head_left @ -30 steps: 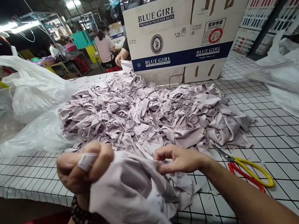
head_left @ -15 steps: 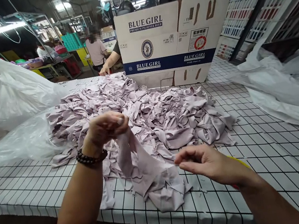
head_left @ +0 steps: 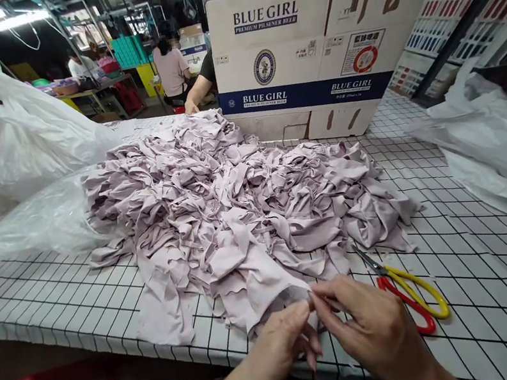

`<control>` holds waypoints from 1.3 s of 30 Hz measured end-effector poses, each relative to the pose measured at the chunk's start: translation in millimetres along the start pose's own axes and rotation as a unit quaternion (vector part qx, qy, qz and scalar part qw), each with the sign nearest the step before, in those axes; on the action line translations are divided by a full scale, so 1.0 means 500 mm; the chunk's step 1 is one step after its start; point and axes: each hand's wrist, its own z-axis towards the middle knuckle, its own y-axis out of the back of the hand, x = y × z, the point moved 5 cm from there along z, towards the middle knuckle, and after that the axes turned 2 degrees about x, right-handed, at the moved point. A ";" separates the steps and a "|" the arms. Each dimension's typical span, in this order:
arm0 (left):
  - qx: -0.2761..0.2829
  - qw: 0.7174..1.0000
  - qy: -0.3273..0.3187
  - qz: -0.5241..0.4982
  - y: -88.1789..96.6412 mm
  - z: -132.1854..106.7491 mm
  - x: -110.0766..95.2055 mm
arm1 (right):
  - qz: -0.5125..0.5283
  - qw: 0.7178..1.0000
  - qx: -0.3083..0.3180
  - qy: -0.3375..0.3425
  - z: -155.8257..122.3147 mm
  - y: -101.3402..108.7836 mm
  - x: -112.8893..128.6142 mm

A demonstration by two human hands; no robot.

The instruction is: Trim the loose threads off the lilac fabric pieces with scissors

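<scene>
In the head view, a pale lilac fabric piece stretches from the heap toward me. My right hand pinches its near corner between thumb and fingertips. Close against it, my left hand has its thumb and finger pressed together at the same edge; its other fingers hang curled below. A dark beaded bracelet is on my left wrist. Scissors with one red and one yellow handle lie just beyond my right hand, blades pointing away. Behind the held piece spreads a large heap of similar lilac fabric pieces.
A white Blue Girl carton stands at the back of the grid-patterned table. Clear plastic bags lie left, and more plastic lies right. A co-worker's hand rests by the heap's far side. Other people sit further back.
My left hand has come down and right to meet my right hand at the fabric's edge. My right hand has lowered and now pinches the fabric. The scissors have come into clear view.
</scene>
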 end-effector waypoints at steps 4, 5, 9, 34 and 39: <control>-0.111 0.984 -0.047 -0.134 0.011 0.017 0.008 | -0.040 0.999 -0.004 0.015 -0.022 -0.009 0.034; -0.127 0.981 -0.047 -0.140 0.015 0.014 0.006 | -0.021 1.000 0.007 0.014 -0.023 -0.008 0.036; -0.157 0.979 -0.061 -0.111 0.029 -0.011 -0.005 | 0.075 0.996 0.042 -0.014 0.004 0.008 0.006; -0.177 0.920 -0.287 0.199 0.079 -0.105 -0.128 | -0.021 0.988 -0.025 0.149 0.070 -0.142 0.067; -0.014 0.973 -0.217 -0.083 0.081 -0.053 -0.079 | 0.054 0.992 0.057 0.102 0.044 -0.128 0.025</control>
